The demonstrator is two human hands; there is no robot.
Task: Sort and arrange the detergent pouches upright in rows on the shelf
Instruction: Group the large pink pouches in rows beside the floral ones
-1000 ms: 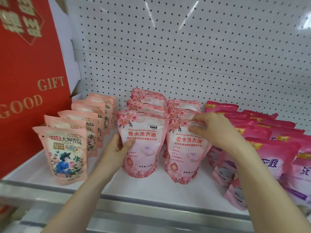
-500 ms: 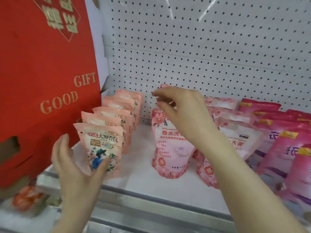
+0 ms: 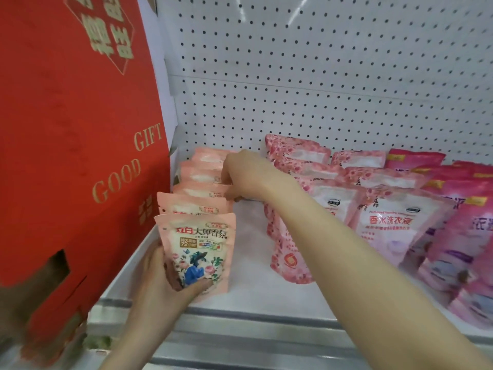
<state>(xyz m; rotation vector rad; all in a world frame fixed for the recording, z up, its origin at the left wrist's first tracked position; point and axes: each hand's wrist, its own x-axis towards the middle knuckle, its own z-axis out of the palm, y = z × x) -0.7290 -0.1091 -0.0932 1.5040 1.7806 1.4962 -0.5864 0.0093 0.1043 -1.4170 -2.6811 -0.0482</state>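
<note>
Person's left hand (image 3: 162,273) cups the lower left of the front peach-pink soft plastic stand-up pouch (image 3: 197,247), thumb across the bottom front, fingers curled behind. The right hand (image 3: 245,177) reaches over with its fingers bent onto the right top corners of the peach pouch row (image 3: 200,182) behind. Fingertips hidden, so can't tell if it pinches one or just nudges.

Handling, judged: liquid-filled, floppy belly, glossy film probably slick, one-hand weight. Squeezing mid-body would likely bulge it and tip it. Better hold is the flat sealed top edge, or low on the sides near the base.

Look: peach film, white cloudy panel, floral print with a blue-hatted figure, red brand block, Chinese text.

Front pouch stands upright at front left of the white metal shelf (image 3: 253,297), just beside the red cardboard gift box (image 3: 66,129). To the right are rose-print pale pink pouches (image 3: 394,222), then magenta glossy pouches (image 3: 458,236), some leaning. White perforated back panel (image 3: 320,76) behind.
</note>
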